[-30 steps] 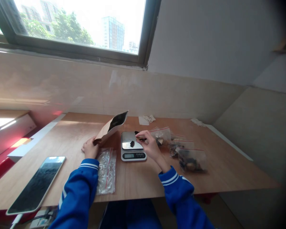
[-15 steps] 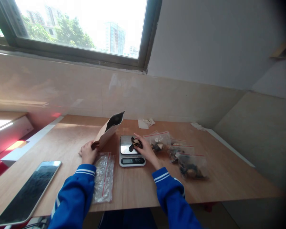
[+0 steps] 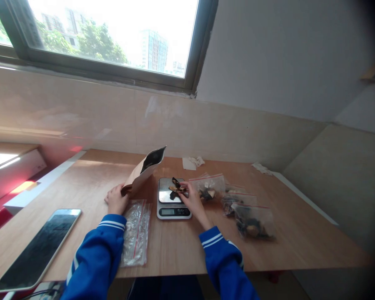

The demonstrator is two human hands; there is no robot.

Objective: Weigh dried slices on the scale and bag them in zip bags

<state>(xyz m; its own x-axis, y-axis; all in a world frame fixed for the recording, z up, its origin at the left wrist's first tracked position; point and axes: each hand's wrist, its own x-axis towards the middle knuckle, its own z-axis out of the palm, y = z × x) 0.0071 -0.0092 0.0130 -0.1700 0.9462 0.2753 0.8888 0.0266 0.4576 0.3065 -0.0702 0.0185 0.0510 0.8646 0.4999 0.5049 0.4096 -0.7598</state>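
Observation:
In my left hand (image 3: 117, 199) is the lower end of a brown paper bag (image 3: 140, 180), gripped and tilted so that its dark open mouth points up and right. Over the steel plate of a kitchen scale (image 3: 174, 211), my right hand (image 3: 191, 198) has its fingers closed on dark, pale-edged dried pieces (image 3: 176, 190), perhaps dried fungus. Some of these pieces touch the plate; my fingers partly hide others. Between my left forearm and the scale lie flat, clear zip bags (image 3: 135, 233) with red seal lines.
Several filled zip bags (image 3: 253, 223) of similar dark pieces lie right of the scale. A large phone (image 3: 37, 250) rests at the left, near the edge of the wooden table (image 3: 287, 246). Crumpled white paper (image 3: 193, 162) lies towards the wall.
My right hand has shifted slightly right and lower over the scale, and the dark pieces there look more spread out. My left hand and the paper bag are nearly unmoved.

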